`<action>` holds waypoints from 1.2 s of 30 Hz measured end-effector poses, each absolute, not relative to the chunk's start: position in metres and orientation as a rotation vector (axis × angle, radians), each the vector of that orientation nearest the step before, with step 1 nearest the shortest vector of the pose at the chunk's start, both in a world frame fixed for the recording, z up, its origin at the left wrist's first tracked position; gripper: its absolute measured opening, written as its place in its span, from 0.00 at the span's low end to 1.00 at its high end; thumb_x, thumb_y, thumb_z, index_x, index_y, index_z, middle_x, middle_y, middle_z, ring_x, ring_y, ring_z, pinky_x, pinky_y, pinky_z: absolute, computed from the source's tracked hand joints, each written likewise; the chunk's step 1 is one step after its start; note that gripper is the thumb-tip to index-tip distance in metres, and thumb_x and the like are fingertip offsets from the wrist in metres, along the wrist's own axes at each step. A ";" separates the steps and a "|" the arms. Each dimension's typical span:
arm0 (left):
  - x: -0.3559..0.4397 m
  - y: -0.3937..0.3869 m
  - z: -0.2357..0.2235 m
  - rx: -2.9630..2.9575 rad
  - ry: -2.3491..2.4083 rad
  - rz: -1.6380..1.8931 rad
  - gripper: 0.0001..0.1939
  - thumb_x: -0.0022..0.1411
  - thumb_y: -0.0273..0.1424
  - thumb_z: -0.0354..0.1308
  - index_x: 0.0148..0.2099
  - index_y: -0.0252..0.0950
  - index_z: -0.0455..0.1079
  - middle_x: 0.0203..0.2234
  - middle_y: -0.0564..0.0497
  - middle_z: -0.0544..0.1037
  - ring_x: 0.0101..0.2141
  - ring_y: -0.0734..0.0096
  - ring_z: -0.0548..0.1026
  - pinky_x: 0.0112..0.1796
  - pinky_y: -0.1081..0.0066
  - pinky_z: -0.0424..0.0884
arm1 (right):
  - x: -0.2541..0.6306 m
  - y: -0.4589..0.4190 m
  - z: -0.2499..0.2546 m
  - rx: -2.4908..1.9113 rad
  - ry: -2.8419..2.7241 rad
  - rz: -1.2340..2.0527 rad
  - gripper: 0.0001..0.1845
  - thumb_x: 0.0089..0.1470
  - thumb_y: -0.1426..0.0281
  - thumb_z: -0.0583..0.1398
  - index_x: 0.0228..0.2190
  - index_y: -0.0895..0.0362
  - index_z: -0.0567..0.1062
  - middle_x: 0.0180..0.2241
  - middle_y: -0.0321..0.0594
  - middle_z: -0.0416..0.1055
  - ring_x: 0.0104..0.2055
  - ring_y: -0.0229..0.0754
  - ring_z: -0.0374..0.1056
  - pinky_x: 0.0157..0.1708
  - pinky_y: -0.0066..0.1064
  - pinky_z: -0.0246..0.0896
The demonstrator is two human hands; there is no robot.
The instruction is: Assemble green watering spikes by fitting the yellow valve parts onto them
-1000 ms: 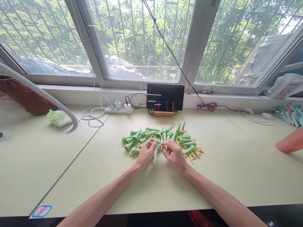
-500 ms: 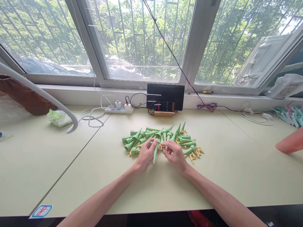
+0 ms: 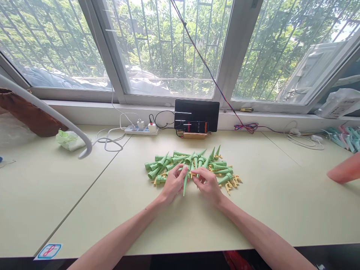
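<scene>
L hand (image 3: 174, 182) clamped on green spike (image 3: 185, 184), ctr of frame, tip twd bottom edge, prob. so thick end meets yellow pc (image 3: 191, 175) pinched in R hand (image 3: 207, 183). Other spikes (image 3: 154, 173) piled nearby on desk (image 3: 165, 228), prob. for easy reach.

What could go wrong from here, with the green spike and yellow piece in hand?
1. The yellow piece is small and only pinched by the right hand; it might slip.
2. The green spike in the left hand points toward the person, so its tip might poke.
3. The heap of green spikes lies close by; a nudge could roll some.
</scene>
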State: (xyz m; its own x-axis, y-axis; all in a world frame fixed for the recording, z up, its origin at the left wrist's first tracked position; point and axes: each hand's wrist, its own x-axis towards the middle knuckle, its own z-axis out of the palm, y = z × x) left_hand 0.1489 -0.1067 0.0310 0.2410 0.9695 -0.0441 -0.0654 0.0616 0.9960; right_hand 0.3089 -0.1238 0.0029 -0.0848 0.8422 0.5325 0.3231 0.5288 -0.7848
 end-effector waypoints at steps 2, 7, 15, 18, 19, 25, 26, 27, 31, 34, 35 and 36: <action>0.149 -0.107 0.032 1.224 1.011 1.033 0.25 0.58 0.51 0.60 0.47 0.36 0.68 0.19 0.57 0.71 0.10 0.83 0.57 0.10 0.80 0.51 | 0.309 -0.124 0.003 -1.007 -1.653 0.589 0.09 0.59 0.68 0.59 0.39 0.55 0.79 0.32 0.40 0.72 0.23 0.35 0.63 0.22 0.28 0.62; 0.150 -0.107 0.032 1.241 1.005 1.044 0.25 0.57 0.52 0.60 0.45 0.36 0.67 0.19 0.57 0.71 0.10 0.84 0.56 0.10 0.80 0.52 | 0.309 -0.124 0.003 -1.014 -1.647 0.594 0.09 0.59 0.68 0.59 0.39 0.55 0.79 0.32 0.40 0.72 0.23 0.35 0.63 0.22 0.28 0.62; 0.150 -0.108 0.033 1.261 0.996 1.049 0.25 0.57 0.52 0.60 0.46 0.36 0.66 0.20 0.57 0.70 0.11 0.84 0.57 0.10 0.80 0.53 | 0.308 -0.125 0.004 -1.036 -1.653 0.575 0.09 0.58 0.68 0.59 0.39 0.56 0.78 0.31 0.40 0.73 0.22 0.35 0.62 0.22 0.28 0.61; 0.150 -0.108 0.031 1.289 0.992 1.051 0.24 0.58 0.51 0.60 0.46 0.36 0.67 0.20 0.57 0.70 0.11 0.84 0.57 0.11 0.80 0.54 | 0.308 -0.126 0.006 -1.045 -1.666 0.563 0.10 0.59 0.66 0.59 0.38 0.56 0.79 0.30 0.39 0.72 0.22 0.34 0.62 0.22 0.28 0.60; 0.150 -0.108 0.029 1.306 0.988 1.055 0.24 0.58 0.50 0.60 0.46 0.37 0.67 0.19 0.58 0.69 0.11 0.84 0.56 0.11 0.80 0.55 | 0.308 -0.126 0.007 -1.052 -1.677 0.557 0.10 0.60 0.65 0.59 0.37 0.56 0.79 0.29 0.39 0.71 0.22 0.35 0.61 0.22 0.28 0.59; 0.150 -0.108 0.019 1.401 0.945 1.055 0.21 0.61 0.48 0.58 0.47 0.37 0.68 0.16 0.61 0.63 0.11 0.82 0.59 0.12 0.79 0.57 | 0.309 -0.128 0.013 -1.085 -1.722 0.545 0.19 0.64 0.60 0.56 0.27 0.55 0.79 0.24 0.37 0.68 0.24 0.36 0.61 0.26 0.29 0.58; 0.151 -0.108 0.019 1.401 0.947 1.055 0.21 0.61 0.48 0.58 0.47 0.37 0.67 0.17 0.61 0.63 0.11 0.82 0.59 0.12 0.79 0.57 | 0.308 -0.128 0.013 -1.087 -1.721 0.550 0.19 0.64 0.60 0.56 0.27 0.55 0.79 0.25 0.37 0.69 0.24 0.36 0.61 0.26 0.29 0.58; 0.151 -0.109 0.019 1.396 0.949 1.057 0.21 0.61 0.48 0.58 0.47 0.37 0.67 0.17 0.60 0.64 0.11 0.82 0.58 0.12 0.79 0.57 | 0.308 -0.128 0.013 -1.086 -1.718 0.554 0.19 0.64 0.60 0.56 0.28 0.55 0.79 0.25 0.37 0.69 0.24 0.36 0.61 0.25 0.29 0.57; 0.151 -0.111 0.026 1.352 0.963 1.060 0.21 0.60 0.48 0.59 0.46 0.37 0.67 0.18 0.60 0.65 0.11 0.84 0.57 0.12 0.80 0.57 | 0.307 -0.128 0.013 -1.090 -1.696 0.549 0.15 0.64 0.60 0.56 0.31 0.56 0.77 0.27 0.37 0.70 0.22 0.36 0.60 0.24 0.28 0.57; 0.151 -0.111 0.031 1.304 0.978 1.062 0.21 0.60 0.49 0.59 0.45 0.37 0.66 0.18 0.60 0.65 0.11 0.84 0.56 0.12 0.80 0.56 | 0.306 -0.128 0.012 -1.099 -1.666 0.548 0.13 0.63 0.61 0.57 0.36 0.56 0.76 0.30 0.39 0.71 0.22 0.35 0.62 0.23 0.29 0.59; 0.151 -0.110 0.031 1.292 0.983 1.068 0.22 0.60 0.49 0.59 0.45 0.37 0.66 0.18 0.60 0.65 0.11 0.84 0.56 0.11 0.79 0.56 | 0.305 -0.128 0.012 -1.099 -1.657 0.553 0.12 0.63 0.61 0.57 0.38 0.56 0.76 0.32 0.39 0.72 0.22 0.35 0.63 0.23 0.28 0.60; 0.151 -0.110 0.032 1.283 0.987 1.074 0.22 0.59 0.49 0.59 0.44 0.37 0.66 0.17 0.61 0.65 0.10 0.84 0.56 0.11 0.79 0.55 | 0.305 -0.128 0.012 -1.099 -1.648 0.560 0.12 0.63 0.61 0.57 0.39 0.56 0.75 0.33 0.40 0.72 0.22 0.35 0.63 0.22 0.28 0.61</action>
